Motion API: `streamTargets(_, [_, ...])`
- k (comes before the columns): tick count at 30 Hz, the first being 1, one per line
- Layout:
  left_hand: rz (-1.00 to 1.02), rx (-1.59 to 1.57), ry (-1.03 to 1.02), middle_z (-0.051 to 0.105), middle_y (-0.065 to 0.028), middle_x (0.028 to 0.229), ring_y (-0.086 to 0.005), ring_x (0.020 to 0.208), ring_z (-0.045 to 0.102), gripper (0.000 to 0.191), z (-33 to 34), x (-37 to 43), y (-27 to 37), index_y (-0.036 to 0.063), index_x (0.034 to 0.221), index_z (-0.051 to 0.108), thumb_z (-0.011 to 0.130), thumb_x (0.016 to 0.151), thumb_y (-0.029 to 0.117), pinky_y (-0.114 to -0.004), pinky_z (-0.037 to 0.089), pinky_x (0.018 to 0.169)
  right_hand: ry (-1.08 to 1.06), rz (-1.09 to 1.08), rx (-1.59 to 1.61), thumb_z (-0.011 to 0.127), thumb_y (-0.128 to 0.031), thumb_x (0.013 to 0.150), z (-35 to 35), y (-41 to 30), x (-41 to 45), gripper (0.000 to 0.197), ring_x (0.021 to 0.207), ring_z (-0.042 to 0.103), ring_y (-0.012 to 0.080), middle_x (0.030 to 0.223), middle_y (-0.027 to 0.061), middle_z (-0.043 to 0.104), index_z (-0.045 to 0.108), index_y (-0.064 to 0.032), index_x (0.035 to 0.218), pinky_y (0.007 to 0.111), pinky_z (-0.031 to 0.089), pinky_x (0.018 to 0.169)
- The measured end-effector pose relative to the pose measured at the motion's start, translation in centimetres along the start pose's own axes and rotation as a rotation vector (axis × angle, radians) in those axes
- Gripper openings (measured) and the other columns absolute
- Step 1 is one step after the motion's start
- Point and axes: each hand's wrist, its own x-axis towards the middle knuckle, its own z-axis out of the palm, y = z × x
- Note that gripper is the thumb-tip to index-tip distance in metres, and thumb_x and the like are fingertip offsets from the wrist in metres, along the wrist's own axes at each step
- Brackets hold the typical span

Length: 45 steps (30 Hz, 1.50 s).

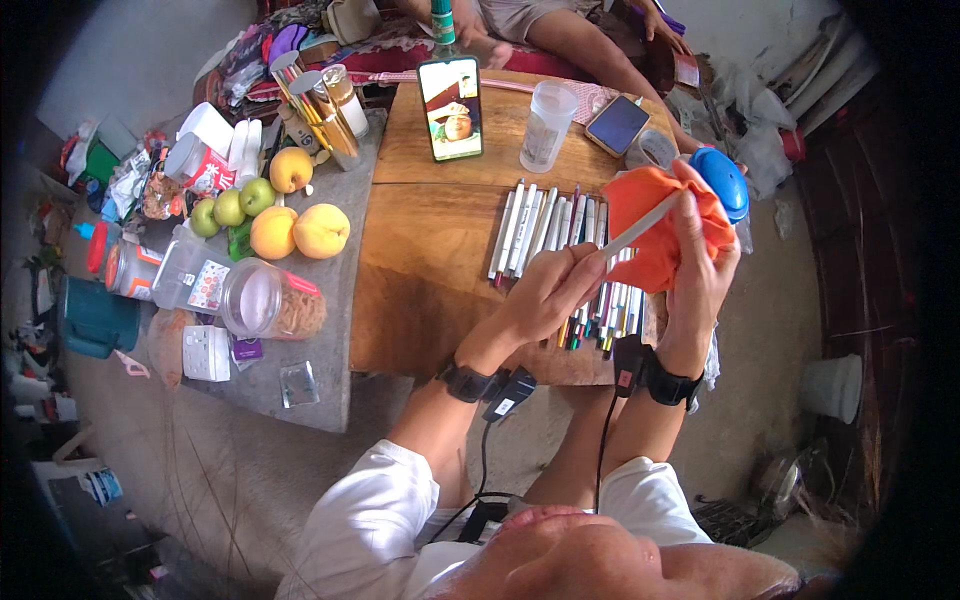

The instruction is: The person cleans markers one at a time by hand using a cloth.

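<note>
My left hand grips the near end of a white marker pen, which slants up to the right. In my right hand is a crumpled orange cloth, and the thumb presses the pen's far end against it. Below the hands, several marker pens lie side by side on the wooden table. My hands and the cloth hide part of the row. A blue rounded lid or container shows just behind the cloth; what supports it is hidden.
A phone showing a video call stands near a translucent plastic cup, a second phone and a tape roll. Peaches, green fruit and jars crowd the grey side table. A person's leg is beyond.
</note>
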Motion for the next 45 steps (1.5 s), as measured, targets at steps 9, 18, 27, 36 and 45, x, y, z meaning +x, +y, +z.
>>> streamTargets(9, [0.035,-0.01,-0.003,0.042,0.0033,0.058,-0.0072,0.053,0.038,0.039,0.0,-0.1,0.0,0.0036,0.076,0.051,0.043,0.102,0.031,-0.026,0.032,0.05,0.043,-0.133,-0.089,0.065,-0.018,0.092,-0.1,1.2,0.4,0.031,0.095,0.061,0.012,0.107,0.0083,0.066,0.064,0.0016,0.117,0.025,0.049,0.085])
streamTargets(18, [-0.002,0.005,-0.025,0.043,0.0019,0.058,-0.0083,0.054,0.039,0.041,0.2,0.1,-0.9,0.0042,0.074,0.051,0.044,0.102,0.034,-0.026,0.033,0.051,-0.02,-0.224,-0.272,0.066,-0.014,0.089,-1.5,0.8,0.5,0.022,0.091,0.066,0.0164,0.103,0.0089,0.07,0.068,-0.005,0.11,0.029,0.053,0.082])
streamTargets(27, [0.051,0.021,-0.031,0.042,0.0027,0.056,-0.0075,0.051,0.038,0.041,0.6,0.2,-1.0,0.0025,0.078,0.052,0.044,0.102,0.035,-0.027,0.032,0.048,0.039,-0.328,-0.172,0.068,-0.01,0.088,-1.6,1.6,0.5,0.021,0.093,0.064,0.0148,0.101,0.008,0.069,0.068,-0.0036,0.107,0.027,0.051,0.082])
streamTargets(36, [-0.11,-0.321,-0.131,0.037,0.0065,0.058,-0.0039,0.049,0.033,0.04,0.8,-0.2,-1.0,0.0114,0.074,0.045,0.041,0.102,0.04,-0.021,0.026,0.045,-0.086,-0.121,0.027,0.065,-0.014,0.091,-1.5,0.8,-0.1,0.019,0.095,0.062,0.015,0.105,0.0066,0.066,0.066,-0.0047,0.108,0.028,0.049,0.083])
streamTargets(45, [-0.095,-0.272,-0.147,0.038,0.0064,0.057,-0.0034,0.048,0.034,0.043,0.8,0.0,-1.3,0.007,0.08,0.054,0.04,0.102,0.041,-0.022,0.027,0.044,-0.078,-0.164,-0.06,0.065,-0.011,0.09,-1.7,1.1,0.0,0.022,0.097,0.061,0.0164,0.105,0.0071,0.066,0.066,-0.0042,0.111,0.03,0.049,0.086])
